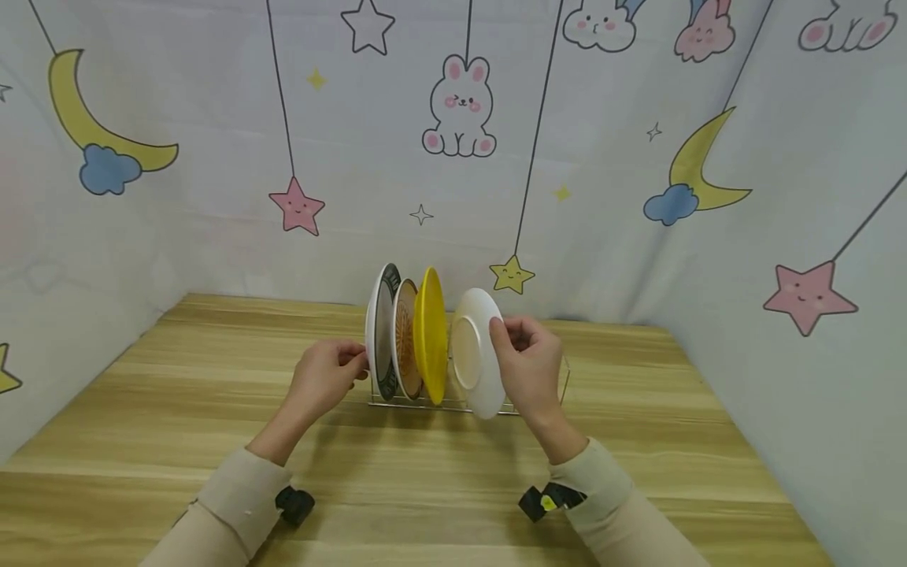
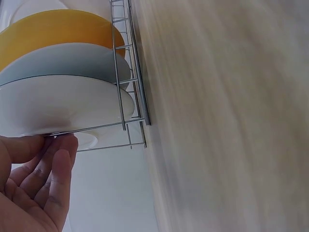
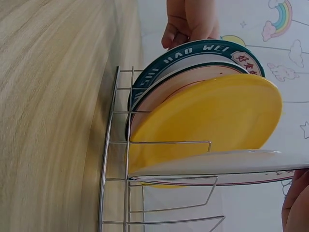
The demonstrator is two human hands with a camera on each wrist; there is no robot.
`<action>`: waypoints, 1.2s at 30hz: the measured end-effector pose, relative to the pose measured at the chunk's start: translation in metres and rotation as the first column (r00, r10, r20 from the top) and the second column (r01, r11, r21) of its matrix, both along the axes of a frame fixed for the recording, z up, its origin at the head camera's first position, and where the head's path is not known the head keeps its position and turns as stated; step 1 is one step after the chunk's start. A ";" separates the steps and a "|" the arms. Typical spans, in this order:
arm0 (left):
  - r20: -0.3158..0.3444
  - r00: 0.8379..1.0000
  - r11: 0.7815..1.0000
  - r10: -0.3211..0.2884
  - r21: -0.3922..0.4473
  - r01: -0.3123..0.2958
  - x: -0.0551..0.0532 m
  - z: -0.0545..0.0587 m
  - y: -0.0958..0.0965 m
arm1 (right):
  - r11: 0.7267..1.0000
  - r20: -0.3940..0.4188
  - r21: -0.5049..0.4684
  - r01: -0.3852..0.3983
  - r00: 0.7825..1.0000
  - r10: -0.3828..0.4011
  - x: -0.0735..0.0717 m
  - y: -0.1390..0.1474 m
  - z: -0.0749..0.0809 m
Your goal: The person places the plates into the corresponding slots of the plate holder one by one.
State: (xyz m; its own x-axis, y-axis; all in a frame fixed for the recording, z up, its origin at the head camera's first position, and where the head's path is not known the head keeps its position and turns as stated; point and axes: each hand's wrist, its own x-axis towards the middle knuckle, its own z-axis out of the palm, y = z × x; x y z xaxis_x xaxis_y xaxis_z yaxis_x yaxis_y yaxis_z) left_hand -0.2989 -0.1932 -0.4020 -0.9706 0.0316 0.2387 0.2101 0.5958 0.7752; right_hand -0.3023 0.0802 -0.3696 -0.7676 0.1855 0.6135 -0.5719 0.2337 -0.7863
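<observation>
My right hand (image 1: 531, 366) grips a white plate (image 1: 478, 354) by its rim, thumb across its underside. In the right wrist view this plate (image 3: 231, 166) stands on edge, its lower rim among the wires of a metal dish rack (image 3: 128, 145). At the rack's left end, my left hand (image 1: 326, 378) pinches the end wire between thumb and fingers, beside the outermost plate. Three plates stand upright in the rack: a green-rimmed one (image 1: 386, 339) with lettering, a smaller orange-patterned one (image 1: 405, 339), and a yellow one (image 1: 430, 339) nearest the white plate.
The rack stands on a wood-grain table (image 1: 425, 488), toward its far edge. Behind and at both sides hangs a white cloth (image 1: 368, 134) printed with moons, stars and rabbits. Rack wires (image 3: 217, 217) extend beyond the white plate.
</observation>
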 end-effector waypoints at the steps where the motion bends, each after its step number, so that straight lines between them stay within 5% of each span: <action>1: 0.001 1.000 1.000 0.001 -0.001 -0.001 0.000 0.000 0.000 | 1.000 -0.006 0.002 -0.004 1.000 0.004 -0.001 0.000 -0.001; 9: 0.002 1.000 1.000 -0.004 0.007 0.004 0.002 0.000 -0.001 | 0.996 -0.002 0.074 -0.056 0.998 0.057 0.000 -0.004 -0.009; 23: 0.000 1.000 1.000 -0.004 0.008 0.004 -0.001 -0.002 0.002 | 0.969 0.186 0.162 -0.186 0.970 0.155 0.002 -0.008 -0.024; 32: -0.011 1.000 1.000 -0.014 0.010 0.014 -0.001 -0.001 0.001 | 0.888 0.305 0.279 -0.365 0.911 0.279 0.006 -0.010 -0.037; 36: -0.009 1.000 1.000 -0.005 0.012 0.005 -0.001 -0.001 0.002 | 0.884 0.299 0.286 -0.370 0.911 0.285 0.005 -0.008 -0.041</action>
